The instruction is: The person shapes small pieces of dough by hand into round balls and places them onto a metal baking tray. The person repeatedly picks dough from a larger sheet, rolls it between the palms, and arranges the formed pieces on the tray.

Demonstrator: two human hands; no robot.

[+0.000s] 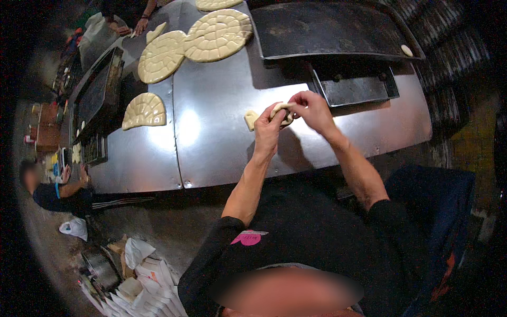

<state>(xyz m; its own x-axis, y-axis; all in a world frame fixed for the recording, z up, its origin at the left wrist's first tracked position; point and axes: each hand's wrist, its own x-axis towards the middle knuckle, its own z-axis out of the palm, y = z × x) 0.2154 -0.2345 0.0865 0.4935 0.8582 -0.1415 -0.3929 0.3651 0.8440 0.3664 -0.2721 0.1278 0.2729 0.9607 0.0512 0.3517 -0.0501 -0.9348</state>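
Above the metal worktable [222, 146], my left hand [267, 128] cups a small piece of pale dough [278, 107]. Dark filling [286, 115] shows in its middle, and my left thumb lies against it. My right hand [317, 113] pinches the dough's upper right edge between thumb and fingers. Just left of my hands, a small cut piece of dough [250, 119] lies on the metal. A part-round of scored dough [144, 111] rests farther left. Two large scored dough rounds [218, 35] [162, 56] touch each other toward the far side.
A black rectangular pan [352, 91] sits close beyond my right hand. Behind it is a large dark baking tray [332, 29] with one oval dough piece [406, 50]. More trays [97, 91] stand at the left. Two people work there, one person's hands [132, 29] at the far edge.
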